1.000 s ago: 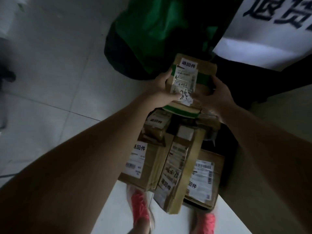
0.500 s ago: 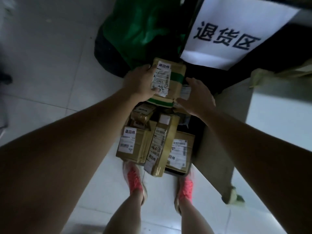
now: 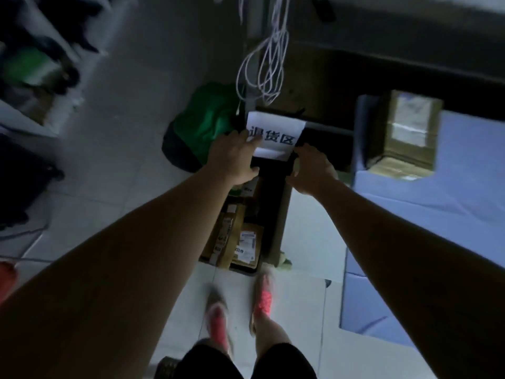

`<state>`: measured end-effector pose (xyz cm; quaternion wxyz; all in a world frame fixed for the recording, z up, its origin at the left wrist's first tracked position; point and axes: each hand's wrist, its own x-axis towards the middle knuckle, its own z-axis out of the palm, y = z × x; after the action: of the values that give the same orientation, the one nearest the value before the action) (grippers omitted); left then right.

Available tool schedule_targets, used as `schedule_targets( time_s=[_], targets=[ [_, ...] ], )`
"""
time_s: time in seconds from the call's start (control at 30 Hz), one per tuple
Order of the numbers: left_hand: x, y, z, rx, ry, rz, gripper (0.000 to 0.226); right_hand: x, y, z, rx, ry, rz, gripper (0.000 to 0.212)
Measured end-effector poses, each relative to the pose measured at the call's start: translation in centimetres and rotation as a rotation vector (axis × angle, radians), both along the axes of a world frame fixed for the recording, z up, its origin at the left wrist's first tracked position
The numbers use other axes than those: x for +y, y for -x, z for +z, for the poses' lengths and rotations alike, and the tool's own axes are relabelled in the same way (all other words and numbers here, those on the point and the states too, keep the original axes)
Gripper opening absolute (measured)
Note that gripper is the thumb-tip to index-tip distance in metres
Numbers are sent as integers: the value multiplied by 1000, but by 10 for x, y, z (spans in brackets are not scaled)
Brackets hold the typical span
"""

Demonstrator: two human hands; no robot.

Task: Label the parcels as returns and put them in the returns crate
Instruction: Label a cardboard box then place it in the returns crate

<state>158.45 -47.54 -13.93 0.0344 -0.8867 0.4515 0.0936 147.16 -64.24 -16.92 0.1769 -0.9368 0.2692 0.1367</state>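
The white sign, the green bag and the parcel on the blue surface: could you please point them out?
white sign (image 3: 278, 124), head view, blank upper part
green bag (image 3: 205, 124), head view, middle of its side
parcel on the blue surface (image 3: 407, 129), head view, top face

Green bag (image 3: 202, 124), white cables (image 3: 269, 93), pink shoes (image 3: 263, 300)
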Motion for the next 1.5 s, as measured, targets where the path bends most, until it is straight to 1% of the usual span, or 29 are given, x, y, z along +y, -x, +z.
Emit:
schedule_targets(
  time_s=[0.13, 0.23, 0.33, 0.4, 0.5, 0.6, 0.73, 0.8, 0.83, 0.9, 0.97, 1.07, 1.1, 1.17, 1.23, 1.3, 1.4, 1.5],
  targets=[
    [-11, 47, 70, -51, 53, -23, 70, -16, 65, 81, -1, 63, -59, 82],
    [-23, 90, 112, -81, 74, -54, 70, -29, 120, 132, -30, 112, -147, 76],
    [-37, 132, 144, -109, 115, -92, 58, -38, 168, 167, -62, 133, -236, 79],
    [-46, 157, 161, -132, 145, -111, 50, -44, 190, 186, -65, 142, -253, 81],
    [-67, 181, 171, -155, 133, -124, 55, -59, 206, 201, -99, 120, -267, 84],
    [-96, 186, 163, -81, 164, -98, 62, -88, 212, 199, -143, 72, -279, 86],
    [-154, 178, 136, 22, 136, -42, 71, -146, 205, 178, -148, -2, -279, 72],
    [-185, 168, 118, 86, 128, 4, 71, -174, 190, 159, -141, -82, -298, 71],
    [-202, 161, 107, 116, 133, 30, 67, -189, 183, 149, -141, -135, -316, 72],
    [-235, 150, 86, 179, 158, 93, 52, -223, 170, 127, -132, -225, -358, 74],
    [-266, 145, 67, 278, 189, 202, 40, -253, 156, 106, -126, -311, -393, 79],
    [-301, 146, 44, 462, 221, 376, 35, -284, 138, 72, -157, -509, -524, 93],
    [-308, 148, 37, 530, 248, 420, 33, -292, 134, 61, -178, -595, -563, 92],
    [-317, 152, 29, 616, 328, 495, 24, -298, 132, 44, -222, -725, -593, 79],
    [-322, 159, 30, 636, 421, 578, 23, -298, 135, 34, -277, -780, -600, 69],
    [-327, 168, 36, 608, 476, 620, 23, -296, 141, 32, -335, -789, -599, 65],
    [-332, 182, 48, 604, 520, 629, 20, -297, 154, 43, -387, -790, -566, 58],
    [-336, 204, 66, 609, 546, 585, 25, -305, 182, 65, -458, -801, -551, 54]
  ],
)
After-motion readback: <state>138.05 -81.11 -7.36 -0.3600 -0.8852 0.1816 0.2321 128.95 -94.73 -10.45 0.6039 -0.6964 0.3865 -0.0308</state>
